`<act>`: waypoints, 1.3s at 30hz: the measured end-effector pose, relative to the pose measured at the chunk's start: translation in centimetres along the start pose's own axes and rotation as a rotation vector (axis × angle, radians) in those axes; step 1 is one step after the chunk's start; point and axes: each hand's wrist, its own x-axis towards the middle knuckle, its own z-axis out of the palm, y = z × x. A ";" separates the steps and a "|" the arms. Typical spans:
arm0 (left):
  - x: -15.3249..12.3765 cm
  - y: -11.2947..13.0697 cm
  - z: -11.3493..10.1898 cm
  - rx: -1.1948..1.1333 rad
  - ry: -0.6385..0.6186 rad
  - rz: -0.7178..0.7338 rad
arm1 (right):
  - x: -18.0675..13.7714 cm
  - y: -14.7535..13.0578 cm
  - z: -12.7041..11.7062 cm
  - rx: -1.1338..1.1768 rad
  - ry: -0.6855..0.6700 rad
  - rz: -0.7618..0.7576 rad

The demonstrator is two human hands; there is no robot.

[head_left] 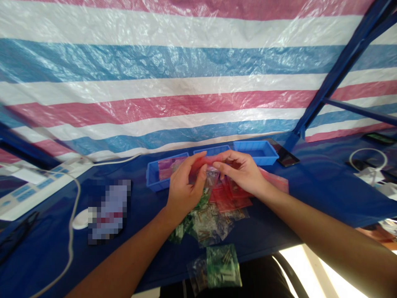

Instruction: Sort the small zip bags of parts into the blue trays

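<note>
Both hands meet over the blue table, pinching one small red-tinted plastic bag (208, 162) between them. My left hand (185, 182) grips its left edge with thumb and fingers closed. My right hand (243, 170) pinches the right edge. Under the hands lies a heap of small bags: red ones (233, 199) to the right, clear and green ones holding small metal parts (207, 223) nearer me. One green bag (223, 265) rests at the table's front edge.
Three blue plastic trays (258, 151) stand in a row behind the hands. A phone (284, 156) lies to their right. A white power strip (27, 190) and cable run at left. A striped tarp and blue frame post (328, 82) close the back.
</note>
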 end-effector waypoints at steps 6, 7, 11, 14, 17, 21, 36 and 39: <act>0.7 0.3 -0.4 0.070 0.092 0.049 | 0.3 0.3 0.1 0.018 0.166 -0.050; 0.8 0.4 -0.4 0.080 0.081 0.065 | 0.3 0.3 0.1 0.009 0.201 -0.066; 0.5 0.7 -0.2 -0.001 -0.103 0.091 | 0.1 0.1 0.1 -0.008 0.148 -0.067; 0.2 0.6 0.1 -0.053 -0.133 0.086 | -0.2 -0.2 0.2 0.021 0.055 -0.051; 0.3 0.3 0.1 -0.076 -0.104 0.064 | -0.4 -0.6 0.2 0.060 0.002 -0.027; 0.6 0.2 -0.1 -0.052 -0.050 0.064 | -0.5 -1.0 0.3 0.076 -0.038 -0.017; 0.3 0.9 -0.5 -0.039 -0.002 0.136 | -0.4 -0.3 0.3 0.035 0.012 -0.041; 0.3 1.0 -0.5 -0.053 0.000 0.143 | -0.4 -0.2 0.3 0.038 -0.006 -0.029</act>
